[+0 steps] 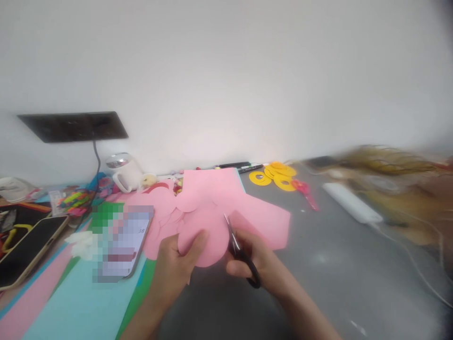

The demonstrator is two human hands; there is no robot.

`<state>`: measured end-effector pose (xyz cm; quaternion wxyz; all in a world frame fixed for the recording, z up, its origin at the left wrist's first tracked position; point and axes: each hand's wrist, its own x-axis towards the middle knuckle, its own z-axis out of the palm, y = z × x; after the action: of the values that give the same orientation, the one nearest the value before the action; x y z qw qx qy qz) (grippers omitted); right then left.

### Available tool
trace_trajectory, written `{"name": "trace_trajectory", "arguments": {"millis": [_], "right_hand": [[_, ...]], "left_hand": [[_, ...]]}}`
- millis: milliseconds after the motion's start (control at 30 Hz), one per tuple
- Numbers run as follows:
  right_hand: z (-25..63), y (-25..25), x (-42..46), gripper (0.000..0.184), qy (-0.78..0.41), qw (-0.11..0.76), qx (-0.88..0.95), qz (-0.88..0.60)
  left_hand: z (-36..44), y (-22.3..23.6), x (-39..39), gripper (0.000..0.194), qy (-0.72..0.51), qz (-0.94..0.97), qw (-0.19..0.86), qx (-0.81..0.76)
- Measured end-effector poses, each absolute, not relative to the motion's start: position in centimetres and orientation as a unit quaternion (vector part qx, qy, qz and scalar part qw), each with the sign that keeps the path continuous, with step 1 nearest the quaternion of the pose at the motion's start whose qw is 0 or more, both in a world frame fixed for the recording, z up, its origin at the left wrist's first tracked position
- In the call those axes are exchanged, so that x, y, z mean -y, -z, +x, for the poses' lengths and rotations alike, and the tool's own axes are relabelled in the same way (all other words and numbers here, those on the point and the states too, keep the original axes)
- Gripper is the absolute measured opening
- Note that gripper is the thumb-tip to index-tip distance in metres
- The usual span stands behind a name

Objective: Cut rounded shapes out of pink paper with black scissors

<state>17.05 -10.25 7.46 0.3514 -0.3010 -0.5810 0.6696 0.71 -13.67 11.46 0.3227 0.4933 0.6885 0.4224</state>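
My left hand [177, 259] pinches a round piece of pink paper [208, 241], with the thumb lying on top of it. Black-handled scissors [240, 255] are gripped in my right hand [253, 257], their blades at the right edge of the round piece and pointing away from me. Whether the blades are parted is hard to make out. Behind the hands lie more pink sheets [262, 215] and several pink paper circles [159, 203], overlapping one another.
Yellow paper rings [260, 178] and pink scissors [307, 193] lie at the back. On the left are a lit phone [132, 243], a dark phone [31, 245], coloured sheets [81, 293] and a white mug [127, 174]. A white power strip [352, 203] with its cord is on the right.
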Motion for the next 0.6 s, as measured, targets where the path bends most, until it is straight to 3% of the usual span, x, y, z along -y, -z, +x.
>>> {"name": "trace_trajectory", "arguments": {"millis": [600], "right_hand": [[16.95, -7.54, 10.39, 0.05, -0.674, 0.332, 0.579, -0.316]], "left_hand": [[0.72, -11.96, 13.9, 0.047, -0.423, 0.488, 0.325, -0.691]]}}
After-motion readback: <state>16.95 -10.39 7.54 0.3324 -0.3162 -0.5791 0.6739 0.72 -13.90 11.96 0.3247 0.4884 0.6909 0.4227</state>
